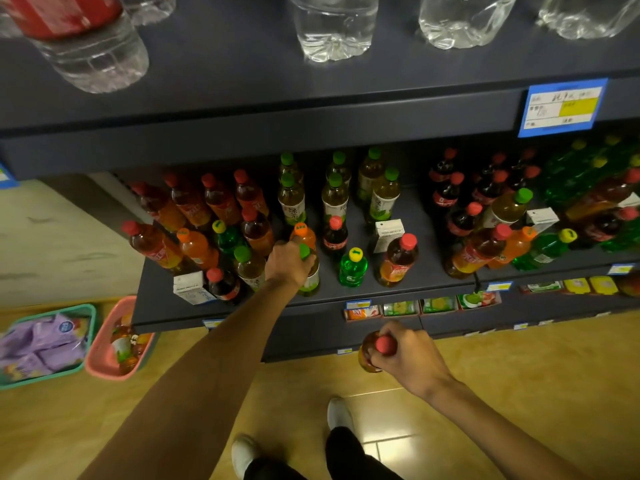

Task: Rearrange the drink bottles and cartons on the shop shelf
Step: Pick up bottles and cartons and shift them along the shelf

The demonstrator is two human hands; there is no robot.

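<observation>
Sorting is under way, judging by the mixed front rows. Nearest the camera, the right hand [403, 348] is holding a red-capped tea bottle [372, 353] by its neck, grip curled round it, out in front of the shelf and below its level, over the floor [485, 375]. Farther in, the left hand [289, 263] is reaching onto the middle shelf [398, 289] and closing its grip round the shoulder of a green-capped tea bottle [310, 271] standing in the front row.

Next move, as judged: lifting that bottle straight up, since an orange-capped bottle [303, 233] is standing just behind it and another green-capped one [249, 265] just beside it to the left.

Open room is lying along the front edge right of the hand, around a green soda bottle [353, 268], and in the lane behind it. Farther back, the green tea rows [334, 195] are standing tidy; the upper shelf [277, 129] is overhanging them, limiting lift height.
</observation>
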